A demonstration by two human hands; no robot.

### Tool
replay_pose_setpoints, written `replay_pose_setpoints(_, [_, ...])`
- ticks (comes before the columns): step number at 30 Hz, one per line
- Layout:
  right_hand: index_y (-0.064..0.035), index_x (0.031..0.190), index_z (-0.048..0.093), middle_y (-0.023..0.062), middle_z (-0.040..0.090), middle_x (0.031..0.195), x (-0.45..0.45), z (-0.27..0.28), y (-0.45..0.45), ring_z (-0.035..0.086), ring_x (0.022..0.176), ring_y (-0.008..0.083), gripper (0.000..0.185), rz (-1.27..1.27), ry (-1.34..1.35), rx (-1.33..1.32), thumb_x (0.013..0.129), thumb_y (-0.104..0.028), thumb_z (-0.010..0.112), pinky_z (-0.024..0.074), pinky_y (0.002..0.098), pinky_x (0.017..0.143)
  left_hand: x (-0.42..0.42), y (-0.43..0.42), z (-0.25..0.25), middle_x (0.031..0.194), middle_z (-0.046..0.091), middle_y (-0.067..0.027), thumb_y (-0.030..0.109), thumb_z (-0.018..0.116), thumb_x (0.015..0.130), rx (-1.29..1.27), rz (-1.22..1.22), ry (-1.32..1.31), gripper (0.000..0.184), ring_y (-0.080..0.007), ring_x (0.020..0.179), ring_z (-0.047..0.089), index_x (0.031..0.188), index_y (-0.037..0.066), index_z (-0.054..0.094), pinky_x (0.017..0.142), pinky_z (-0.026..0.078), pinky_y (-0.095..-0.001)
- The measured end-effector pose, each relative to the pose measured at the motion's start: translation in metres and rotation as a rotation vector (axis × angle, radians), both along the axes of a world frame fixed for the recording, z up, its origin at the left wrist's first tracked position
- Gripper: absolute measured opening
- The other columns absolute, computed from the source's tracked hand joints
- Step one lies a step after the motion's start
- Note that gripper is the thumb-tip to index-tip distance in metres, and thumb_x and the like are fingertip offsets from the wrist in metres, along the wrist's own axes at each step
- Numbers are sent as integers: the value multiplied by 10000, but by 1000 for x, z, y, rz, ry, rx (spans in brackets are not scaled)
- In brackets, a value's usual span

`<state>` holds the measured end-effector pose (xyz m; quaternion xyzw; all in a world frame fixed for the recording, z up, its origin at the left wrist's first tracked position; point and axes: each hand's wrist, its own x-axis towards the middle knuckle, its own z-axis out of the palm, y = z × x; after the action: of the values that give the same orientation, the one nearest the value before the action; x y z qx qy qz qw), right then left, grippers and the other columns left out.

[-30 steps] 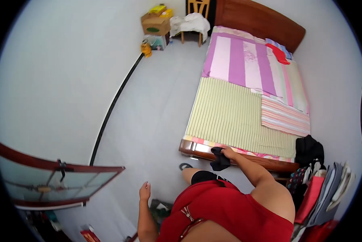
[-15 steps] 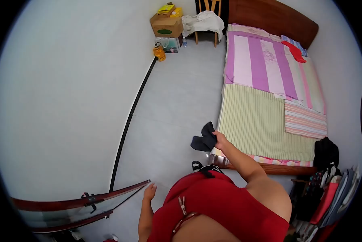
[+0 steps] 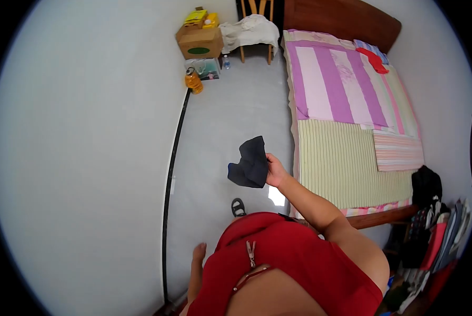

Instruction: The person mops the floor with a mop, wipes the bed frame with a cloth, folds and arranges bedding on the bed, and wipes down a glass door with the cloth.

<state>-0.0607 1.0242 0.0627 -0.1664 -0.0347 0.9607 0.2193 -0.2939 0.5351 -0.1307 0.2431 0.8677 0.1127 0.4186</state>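
Because the right hand [image 3: 275, 171] holds the dark cloth [image 3: 251, 164] by one edge, fingers closed on it, I see the rest spread out above the floor [image 3: 230, 113] beside the bed [image 3: 346, 18], likely unbunched by that grip. The left hand [image 3: 199, 252] hangs low, wall-side [image 3: 88, 131]; whether its fingers curl, I cannot tell.

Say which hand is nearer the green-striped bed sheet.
Right: the right hand, holding dark cloth, is just left of the sheet; the left hand is farther left and lower.
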Motion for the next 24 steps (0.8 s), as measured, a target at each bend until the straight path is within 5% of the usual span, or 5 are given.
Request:
replay_pose_setpoints(3, [-29,1332,539,143,606,1322,-42,17,29,583,1225,292,457,-111,58,-9,1040,-337,371,415,452,1114,-74,177,75,1363,555,-247,406,486,1016,349,-109,219,556,-396,1243,547,1358,-31,525,1060,424,-428])
replay_pose_setpoints(5, [-59,1329,538,127,607,1319,-62,23,44,572,1235,286,455,-172,56,-19,1051,-366,350,411,458,1111,-90,300,146,1361,567,-228,238,564,1006,692,-212,102,452,-327,1283,539,1364,-35,523,1068,418,-382])
replay_pose_setpoints(9, [-35,1305,547,129,610,1310,-99,32,86,593,1205,279,441,-257,138,-52,1052,-344,360,434,440,1094,-62,495,265,1303,604,-192,205,556,998,1068,-457,-103,398,-297,1230,561,1323,-24,552,1047,424,-369])
replay_pose_setpoints(12, [-23,1279,560,125,618,1291,-109,32,136,610,1178,267,410,-342,144,-53,1048,-318,392,463,423,1067,-43,595,288,1291,603,-193,222,534,1000,944,-535,-386,377,-315,1205,562,1296,-9,568,1031,426,-383])
replay_pose_setpoints(24, [-59,1269,590,99,631,1268,-149,60,419,622,1149,237,388,-348,230,127,1017,-336,486,481,416,1039,-88,913,296,1324,578,-220,179,636,879,1049,-913,-44,497,-385,1231,536,1330,-7,541,1057,407,-433])
